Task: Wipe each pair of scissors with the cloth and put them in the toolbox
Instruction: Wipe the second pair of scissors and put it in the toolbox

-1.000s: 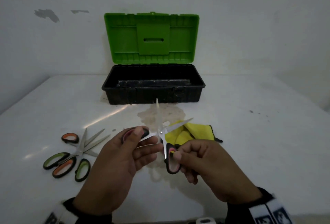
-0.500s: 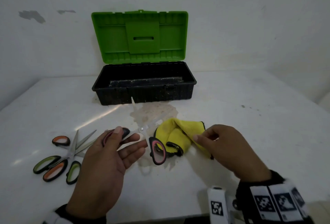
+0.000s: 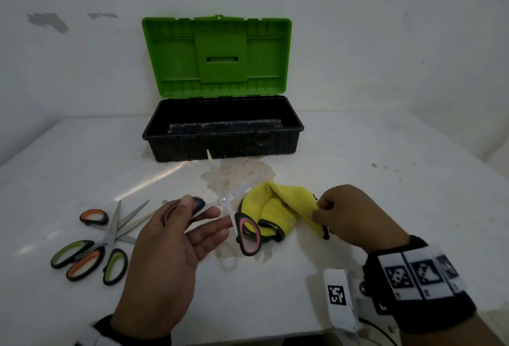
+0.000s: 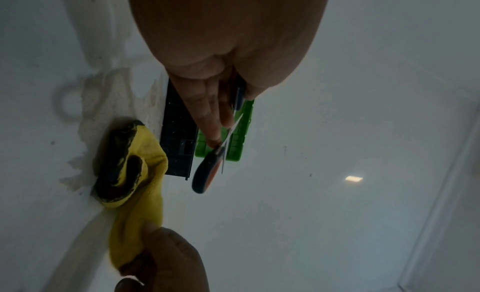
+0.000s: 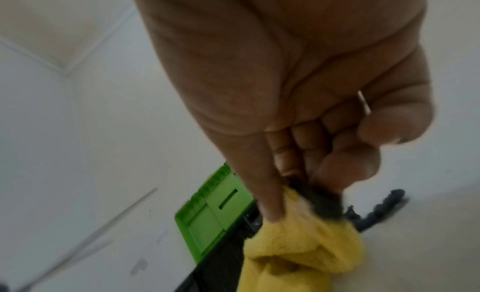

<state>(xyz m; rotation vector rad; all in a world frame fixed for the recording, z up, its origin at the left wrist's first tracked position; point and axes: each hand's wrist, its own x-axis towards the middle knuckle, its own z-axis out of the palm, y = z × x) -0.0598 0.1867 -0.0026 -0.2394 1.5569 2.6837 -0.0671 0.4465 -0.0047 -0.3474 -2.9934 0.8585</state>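
Two hands work above the table [image 3: 358, 180]: the left hand [image 3: 165, 249] pinches the open pink-handled scissors [image 3: 242, 224] by one loop, while the right hand [image 3: 355, 216] pinches the yellow cloth [image 3: 278, 207] beside them, before the open toolbox [image 3: 223, 139].

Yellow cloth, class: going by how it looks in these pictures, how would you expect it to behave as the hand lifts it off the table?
The yellow cloth probably drapes and sags: it lies crumpled in soft folds. It likely weighs little, since the right hand raises a corner by a mere pinch. Its fuzzy surface suggests it should not slip easily.
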